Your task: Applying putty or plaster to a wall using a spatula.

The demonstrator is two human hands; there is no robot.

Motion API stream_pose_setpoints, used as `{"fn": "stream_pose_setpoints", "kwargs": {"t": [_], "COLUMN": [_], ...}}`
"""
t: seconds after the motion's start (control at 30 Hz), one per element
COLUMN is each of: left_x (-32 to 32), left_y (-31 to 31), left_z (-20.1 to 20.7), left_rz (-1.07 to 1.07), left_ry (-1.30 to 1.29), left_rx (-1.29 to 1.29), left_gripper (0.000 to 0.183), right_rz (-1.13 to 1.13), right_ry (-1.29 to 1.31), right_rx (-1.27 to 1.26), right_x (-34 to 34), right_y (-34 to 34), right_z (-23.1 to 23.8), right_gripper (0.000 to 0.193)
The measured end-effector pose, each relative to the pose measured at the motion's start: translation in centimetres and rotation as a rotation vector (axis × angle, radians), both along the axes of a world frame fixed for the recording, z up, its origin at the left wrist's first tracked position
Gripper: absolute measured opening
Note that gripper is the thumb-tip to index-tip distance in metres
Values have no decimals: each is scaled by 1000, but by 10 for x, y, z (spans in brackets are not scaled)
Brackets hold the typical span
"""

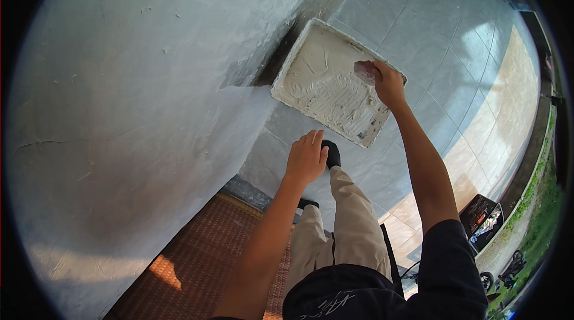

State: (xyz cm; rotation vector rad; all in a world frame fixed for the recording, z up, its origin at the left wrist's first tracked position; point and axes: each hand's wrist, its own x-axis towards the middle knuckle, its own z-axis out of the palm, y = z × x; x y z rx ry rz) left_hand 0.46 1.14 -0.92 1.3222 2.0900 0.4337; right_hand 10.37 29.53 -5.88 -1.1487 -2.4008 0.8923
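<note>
A shallow rectangular tray (291,100) lies on the tiled floor beside the wall, coated inside with thick off-white paste. Ridges and scrape marks run through the paste, mostly toward its right half. Over the tray's right side, my right hand (390,85) is closed on a flat reddish-brown piece with a rounded edge (364,72). The fingers hide part of that piece, and its exact kind cannot be made out. My left hand (306,157) hangs short of the tray's near edge, above my dark-covered foot (331,154). Its fingers are stretched out and hold nothing.
A grey plastered wall (137,81), partly coated lighter, fills the left. Grey floor tiles (418,27) surround the tray. A reddish-brown woven-looking surface (209,260) lies at lower left. On the right are a dark open box (480,221), grass (541,194) and a motorcycle (511,269).
</note>
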Motion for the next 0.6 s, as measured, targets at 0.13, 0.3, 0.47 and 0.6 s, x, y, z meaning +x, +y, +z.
{"fn": "stream_pose_setpoints", "kwargs": {"t": [0.13, 0.3, 0.47, 0.6], "left_x": [2, 4, 4, 5], "left_y": [-6, -13, -22, -21], "left_z": [-5, -12, -19, -16], "left_rz": [-34, -36, -31, -25], "left_ry": [-44, -68, -52, -107], "left_rx": [-94, -146, -153, -223], "left_gripper": [44, 42, 42, 44], "right_rz": [46, 20, 2, 26], "right_ry": [-15, 45, 4, -7], "right_rx": [3, 34, -2, -9], "right_x": [-3, 0, -2, -5], "right_y": [-6, -5, -8, -6], "right_z": [-7, -21, -23, -23], "right_gripper": [19, 18, 19, 20]}}
